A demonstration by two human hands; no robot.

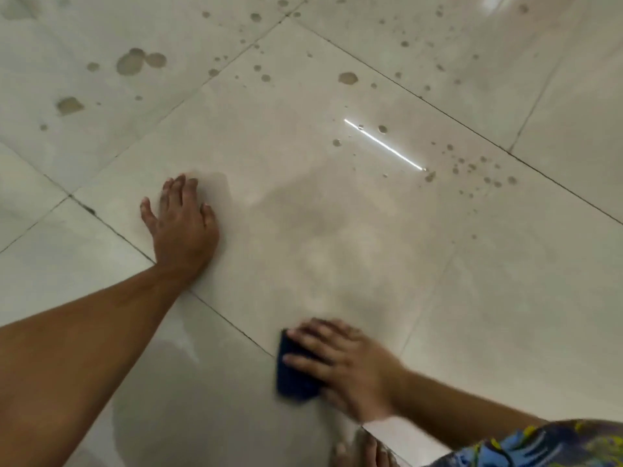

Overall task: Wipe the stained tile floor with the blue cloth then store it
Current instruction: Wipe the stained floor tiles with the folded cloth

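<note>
The glossy pale tile floor (pixel 337 203) fills the view. Brownish spots and drops (pixel 133 61) dot its far left, far middle and right parts. The dark blue cloth (pixel 296 375), folded small, lies on the floor at the lower middle. My right hand (pixel 347 365) presses flat on it, fingers spread over its top, and looks blurred. My left hand (pixel 183 227) rests palm down on the tile to the left, fingers apart, holding nothing.
Dark grout lines (pixel 229 318) cross the floor diagonally. A bright strip of light (pixel 384 144) reflects on the middle tile, near more small drops (pixel 472 166). A patterned blue sleeve or garment (pixel 546 446) and toes (pixel 364 449) show at the bottom right.
</note>
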